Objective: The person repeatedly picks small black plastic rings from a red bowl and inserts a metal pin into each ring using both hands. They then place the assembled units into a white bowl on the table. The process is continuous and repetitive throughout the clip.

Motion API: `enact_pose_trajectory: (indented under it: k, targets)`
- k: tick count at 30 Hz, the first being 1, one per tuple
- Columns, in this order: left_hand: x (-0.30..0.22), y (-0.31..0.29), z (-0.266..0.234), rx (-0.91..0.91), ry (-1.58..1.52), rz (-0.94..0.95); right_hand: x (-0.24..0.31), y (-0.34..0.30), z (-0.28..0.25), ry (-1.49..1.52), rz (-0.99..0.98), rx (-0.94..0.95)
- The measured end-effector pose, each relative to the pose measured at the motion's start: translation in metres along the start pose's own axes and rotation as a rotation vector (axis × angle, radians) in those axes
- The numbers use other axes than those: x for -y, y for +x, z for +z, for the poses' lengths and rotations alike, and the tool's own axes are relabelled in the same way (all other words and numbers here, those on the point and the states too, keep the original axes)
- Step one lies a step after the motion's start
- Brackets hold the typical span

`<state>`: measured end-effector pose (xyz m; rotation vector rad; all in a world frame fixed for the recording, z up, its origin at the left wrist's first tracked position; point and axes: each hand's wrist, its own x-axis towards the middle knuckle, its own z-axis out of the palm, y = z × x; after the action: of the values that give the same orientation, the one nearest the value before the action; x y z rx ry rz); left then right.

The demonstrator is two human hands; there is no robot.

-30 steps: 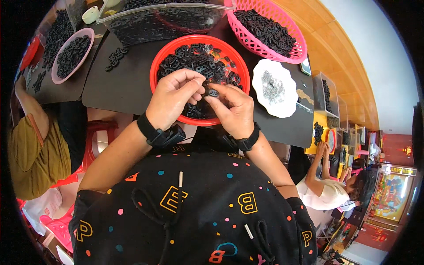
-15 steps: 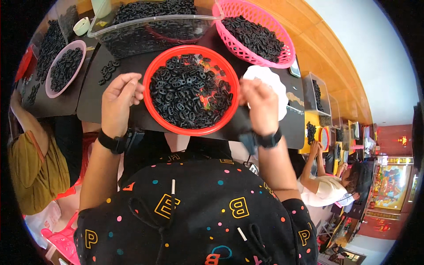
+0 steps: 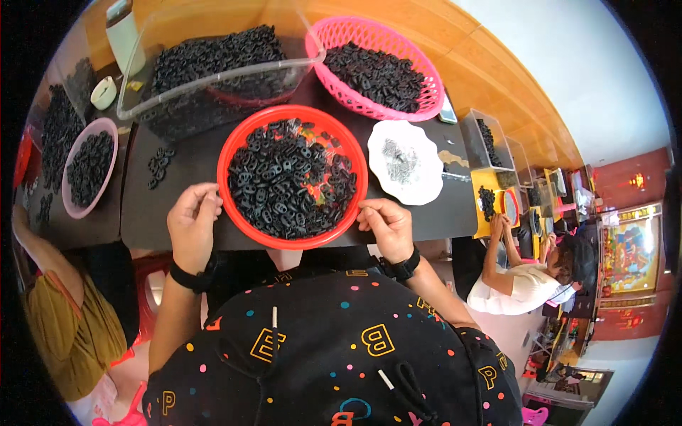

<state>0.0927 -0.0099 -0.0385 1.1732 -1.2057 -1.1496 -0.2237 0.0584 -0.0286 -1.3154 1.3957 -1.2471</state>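
A round red plastic bowl (image 3: 293,245) sits at the table's near edge, heaped with small black oval plastic pieces (image 3: 273,177) that have holes through them. My left hand (image 3: 192,221) is by the bowl's left rim, thumb and forefinger pinched together and the other fingers curled. At the lower right rim my right hand (image 3: 388,228) is closed too, its thumb and forefinger tips together close to the rim. Whatever either pinch holds is too small to make out. Right of the bowl lies a white scalloped plate (image 3: 426,181) with tiny silvery bits (image 3: 402,162) on it.
Behind the bowl stands a clear plastic bin (image 3: 213,89) of black pieces, beside a pink basket (image 3: 334,92) of them. A few loose pieces (image 3: 160,167) and a pale pink bowl (image 3: 112,135) lie left. People sit at left (image 3: 71,319) and right (image 3: 518,287).
My right hand has moved left and down from over the white plate to the bowl's rim, uncovering the plate. The left hand stays by the left rim. The whole view has shifted.
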Motion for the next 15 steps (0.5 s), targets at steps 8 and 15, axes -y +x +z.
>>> enact_pose_trajectory:
  k: [8, 15]
  targets:
    - [0.0, 0.002, 0.003, -0.085, 0.256, 0.242, -0.002, -0.001, 0.005, -0.167, -0.118, 0.003]
    - [-0.018, 0.001, 0.013, 0.012, 0.532, 0.333, 0.007, -0.002, 0.007, -0.237, -0.129, -0.018]
